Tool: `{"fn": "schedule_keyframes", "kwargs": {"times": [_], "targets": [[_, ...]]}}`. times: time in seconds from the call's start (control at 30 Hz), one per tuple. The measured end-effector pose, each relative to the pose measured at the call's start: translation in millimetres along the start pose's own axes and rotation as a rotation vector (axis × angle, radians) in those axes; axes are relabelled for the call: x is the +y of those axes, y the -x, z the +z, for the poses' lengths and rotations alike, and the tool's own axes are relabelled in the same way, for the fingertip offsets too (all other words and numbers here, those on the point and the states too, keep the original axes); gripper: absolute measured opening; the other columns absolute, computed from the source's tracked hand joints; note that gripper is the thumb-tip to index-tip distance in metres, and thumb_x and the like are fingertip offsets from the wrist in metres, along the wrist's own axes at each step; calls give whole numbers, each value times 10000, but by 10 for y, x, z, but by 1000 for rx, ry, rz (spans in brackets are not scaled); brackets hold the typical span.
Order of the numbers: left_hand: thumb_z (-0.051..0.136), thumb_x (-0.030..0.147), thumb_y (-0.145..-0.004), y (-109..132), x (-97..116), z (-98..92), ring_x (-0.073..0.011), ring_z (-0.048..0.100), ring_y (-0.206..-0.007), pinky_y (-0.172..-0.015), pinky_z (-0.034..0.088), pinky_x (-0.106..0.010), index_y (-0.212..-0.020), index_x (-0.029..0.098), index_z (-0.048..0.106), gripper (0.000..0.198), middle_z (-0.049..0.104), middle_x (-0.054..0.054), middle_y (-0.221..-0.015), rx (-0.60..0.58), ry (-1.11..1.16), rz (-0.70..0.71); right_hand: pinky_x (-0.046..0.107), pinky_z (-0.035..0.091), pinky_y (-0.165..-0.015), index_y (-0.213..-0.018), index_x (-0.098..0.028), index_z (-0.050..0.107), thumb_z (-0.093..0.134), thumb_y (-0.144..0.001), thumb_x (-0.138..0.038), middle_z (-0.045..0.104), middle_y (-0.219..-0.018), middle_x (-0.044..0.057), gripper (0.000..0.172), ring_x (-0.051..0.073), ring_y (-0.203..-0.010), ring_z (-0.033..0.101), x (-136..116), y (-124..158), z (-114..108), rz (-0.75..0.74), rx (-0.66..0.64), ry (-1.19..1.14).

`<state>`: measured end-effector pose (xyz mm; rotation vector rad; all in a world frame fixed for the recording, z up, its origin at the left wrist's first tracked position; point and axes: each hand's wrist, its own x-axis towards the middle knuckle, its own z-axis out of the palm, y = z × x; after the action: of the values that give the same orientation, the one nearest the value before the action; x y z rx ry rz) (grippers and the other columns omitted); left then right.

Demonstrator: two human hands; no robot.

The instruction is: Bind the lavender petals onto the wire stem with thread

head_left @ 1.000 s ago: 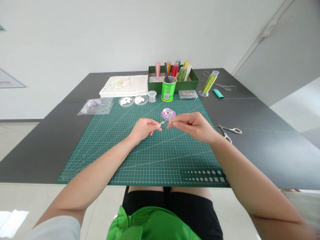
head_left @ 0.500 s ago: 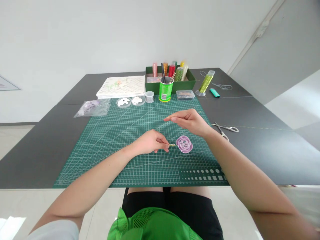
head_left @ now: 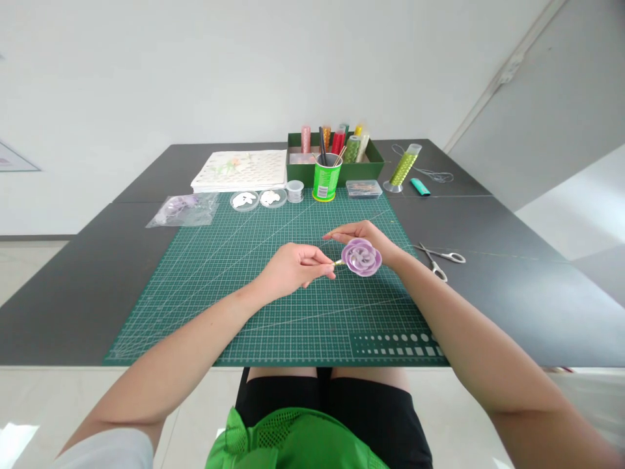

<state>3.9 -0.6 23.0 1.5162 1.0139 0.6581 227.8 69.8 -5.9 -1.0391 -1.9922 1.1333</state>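
Dark grey flat table [head_left: 512,312] — green gridded cutting mat [head_left: 293,329] in front, dark-green rectangular box [head_left: 360,172] behind, white textured flat stack [head_left: 263,170] alongside, pale-handled metal scissors [head_left: 443,253] lying open.

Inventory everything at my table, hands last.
flower: one, purple, over mat
mat: one, green, on table
table: one, dark, centre
scissors: one, white-handled, right
spool: one, lime, right
teal object: one, beside spool
cord: one, grey, behind spool
can: one, green, before tray
sticks: several, mixed, in can
tray: one, green, back
tubes: several, multicoloured, in tray
case: one, clear, before tray
tubs: stacked, clear, beside can
dishes: two, clear, beside tubs
bag: one, clear, left
stack: one, white, left
left hand: one, holding flower
right hand: one, behind flower
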Motion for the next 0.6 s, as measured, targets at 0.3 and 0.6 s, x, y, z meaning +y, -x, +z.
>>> {"fn": "schedule_keyframes", "kwargs": {"times": [0.3, 0.6], "targets": [[748, 365, -845, -86, -43, -138, -47, 447, -449, -465, 380, -208, -846, 142, 727, 224, 805, -98, -845, 286, 113, 157, 260, 296, -529, -1053, -153, 817, 609, -908, -518, 484, -507, -55, 444, 85, -478, 325, 27, 35, -86, 72, -56, 90], [767, 354, -829, -155, -92, -216, -45, 451, -451, -450, 362, -204, -878, 140, 744, 221, 807, -107, -881, 425, 164, 167, 351, 525, -840, -955, -210, 855, 715, -821, -504, 816, -992, 67, 351, 237, -930, 718, -60, 67, -247, 123, -112, 59]]}}
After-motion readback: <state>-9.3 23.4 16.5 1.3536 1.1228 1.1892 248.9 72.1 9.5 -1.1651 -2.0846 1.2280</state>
